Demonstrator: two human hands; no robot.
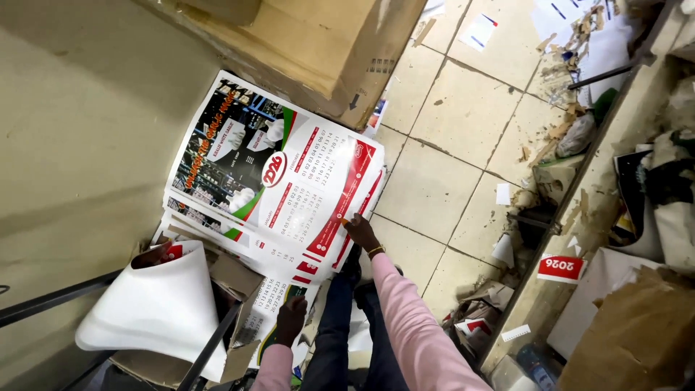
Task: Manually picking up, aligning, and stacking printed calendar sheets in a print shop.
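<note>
Where the view begins, at the near edge, two pink sleeves reach forward over dark trouser legs. Left hand [292,318] sits low, at the near edge of the stack of glossy printed calendar sheets [279,174], red, white and green with a dark photo panel; the fingers curl down onto the paper, but whether they pinch a sheet or only rest there cannot be told. Right hand [360,232], with a thin gold bangle at the wrist, lies farther on, at the right edge of the top sheet near its red band; fingers pressed together against the sheet edge, grip itself unclear. The stack lies tilted, spread in a fan so lower sheets show at the near left, resting on a worn brown cardboard piece [232,286].

Near left: a large white sheet [156,308] curled over, blank side up, draped across a black metal bar [210,347]. A plain beige wall surface [79,145] fills the left side.

Right of the legs, the pale tiled floor [449,123] is dirty, with paper scraps scattered. Near right: torn cardboard, crumpled paper and a small red printed label [560,267] on a beige ledge [586,210] that runs away to the far right, piled with debris.

Far centre: a big brown corrugated cardboard box [318,36], just beyond the top of the calendar stack. Far right: more white printed sheets [572,22] on the floor.
</note>
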